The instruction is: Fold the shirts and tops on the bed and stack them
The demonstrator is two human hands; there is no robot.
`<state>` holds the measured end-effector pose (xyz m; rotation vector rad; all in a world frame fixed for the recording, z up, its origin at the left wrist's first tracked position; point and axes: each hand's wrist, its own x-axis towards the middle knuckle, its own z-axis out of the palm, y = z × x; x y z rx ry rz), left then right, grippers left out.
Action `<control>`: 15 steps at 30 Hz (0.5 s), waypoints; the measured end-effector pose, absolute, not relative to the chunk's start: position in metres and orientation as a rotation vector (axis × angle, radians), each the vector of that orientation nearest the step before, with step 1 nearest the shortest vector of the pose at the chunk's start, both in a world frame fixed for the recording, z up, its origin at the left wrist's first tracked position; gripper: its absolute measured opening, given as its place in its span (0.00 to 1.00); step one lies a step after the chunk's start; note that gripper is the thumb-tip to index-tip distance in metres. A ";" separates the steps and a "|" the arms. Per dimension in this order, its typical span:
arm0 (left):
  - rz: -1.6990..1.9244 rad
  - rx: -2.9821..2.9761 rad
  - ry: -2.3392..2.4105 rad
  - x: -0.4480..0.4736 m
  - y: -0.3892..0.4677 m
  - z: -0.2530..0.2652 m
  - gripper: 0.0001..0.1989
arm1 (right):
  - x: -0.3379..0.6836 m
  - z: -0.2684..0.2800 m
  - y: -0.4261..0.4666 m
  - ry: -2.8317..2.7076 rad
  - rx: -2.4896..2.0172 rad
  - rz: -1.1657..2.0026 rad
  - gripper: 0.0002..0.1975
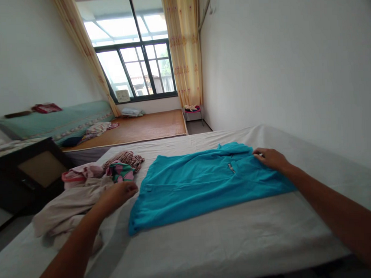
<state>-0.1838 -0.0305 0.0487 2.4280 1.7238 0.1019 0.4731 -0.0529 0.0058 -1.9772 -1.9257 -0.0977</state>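
A bright turquoise shirt [187, 181] lies spread on the white sheet [225, 239], its hem side to the left and its neck label showing near the right. My right hand [270, 157] is at the neck and sleeve end, thumb and fingers pinched on the fabric's far edge. Just off the shirt's left edge hovers my left hand [122, 194], its fingers curled together with no cloth visible in them. Close by on the left is a heap of clothes: a beige garment [75, 199], a pink one [85, 173] and a green-and-pink patterned piece [121, 171].
A dark cabinet [31, 172] stands left of the bed. Beyond is a second bed with a brown mat [148, 126], a green-covered headboard [66, 121] and some clothes. A small stool [193, 110] is by the white wall [286, 70] at right.
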 end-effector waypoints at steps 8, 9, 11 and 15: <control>0.504 2.286 1.740 -0.132 0.072 0.019 0.32 | 0.455 -0.003 0.042 -1.806 -2.204 -0.145 0.27; 0.516 2.268 1.780 -0.128 0.084 0.014 0.32 | 0.455 -0.006 0.050 -1.823 -2.229 -0.086 0.28; 0.522 2.208 1.819 -0.124 0.105 0.005 0.32 | 0.456 -0.007 0.063 -1.887 -2.223 0.000 0.27; 0.484 2.157 1.780 -0.117 0.131 -0.006 0.32 | 0.460 -0.003 0.083 -1.954 -2.155 0.047 0.19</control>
